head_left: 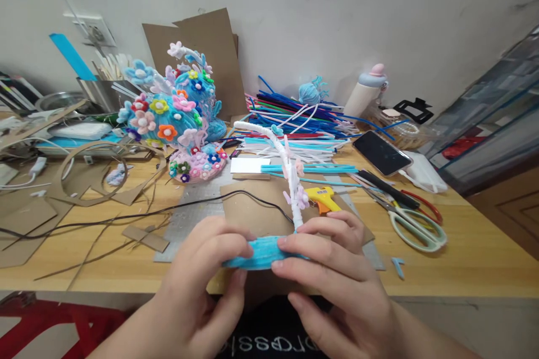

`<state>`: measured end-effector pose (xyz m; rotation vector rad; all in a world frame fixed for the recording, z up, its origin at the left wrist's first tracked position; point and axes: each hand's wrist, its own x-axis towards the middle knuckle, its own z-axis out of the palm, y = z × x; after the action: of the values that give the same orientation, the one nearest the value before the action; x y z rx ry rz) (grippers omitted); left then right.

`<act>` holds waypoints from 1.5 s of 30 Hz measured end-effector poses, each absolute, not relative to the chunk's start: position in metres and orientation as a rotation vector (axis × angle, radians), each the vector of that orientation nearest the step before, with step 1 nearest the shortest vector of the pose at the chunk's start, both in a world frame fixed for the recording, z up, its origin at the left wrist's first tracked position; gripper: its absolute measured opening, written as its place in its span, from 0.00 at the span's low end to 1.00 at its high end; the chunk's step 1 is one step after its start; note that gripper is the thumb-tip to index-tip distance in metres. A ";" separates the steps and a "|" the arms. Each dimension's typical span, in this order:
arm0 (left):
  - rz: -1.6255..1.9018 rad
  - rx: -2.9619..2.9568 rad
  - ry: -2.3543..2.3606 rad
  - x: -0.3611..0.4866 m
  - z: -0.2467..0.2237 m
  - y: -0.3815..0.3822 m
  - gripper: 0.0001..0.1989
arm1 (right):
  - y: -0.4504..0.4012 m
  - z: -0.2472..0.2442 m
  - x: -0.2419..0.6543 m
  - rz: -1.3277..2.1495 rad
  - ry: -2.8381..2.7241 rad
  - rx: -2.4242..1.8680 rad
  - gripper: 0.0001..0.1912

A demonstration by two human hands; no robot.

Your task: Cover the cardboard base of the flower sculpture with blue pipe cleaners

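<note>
Between both hands, above the table's front edge, is a flat light-blue pipe-cleaner base (263, 252). A white wrapped stem (290, 174) rises from its far side and curves over to the left, bearing small pink, lilac and blue flowers. My left hand (206, 275) pinches the base's left end, thumb below and fingers on top. My right hand (337, 269) has its fingers curled over the right part, close to the foot of the stem. Behind them a yellow glue gun (322, 199) lies on a piece of cardboard (252, 207).
Flower-covered blue pipe-cleaner pieces (164, 115) stand at back left beside cardboard rings (67, 179). Bundled pipe cleaners (290, 118) lie at the back. Scissors (415, 227), a phone (381, 152) and a bottle (366, 92) are on the right. A black cord (168, 210) crosses the table.
</note>
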<state>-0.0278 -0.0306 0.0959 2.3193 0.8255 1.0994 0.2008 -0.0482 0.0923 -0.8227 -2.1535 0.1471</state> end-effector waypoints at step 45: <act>1.327 2.582 0.670 -0.061 0.084 -0.025 0.20 | -0.046 0.081 0.204 0.714 -1.701 -1.038 0.08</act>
<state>-0.0606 -0.0249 0.0842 2.5817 0.6699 1.3273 0.2043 -0.0461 0.0811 -1.0376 -1.7009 0.7145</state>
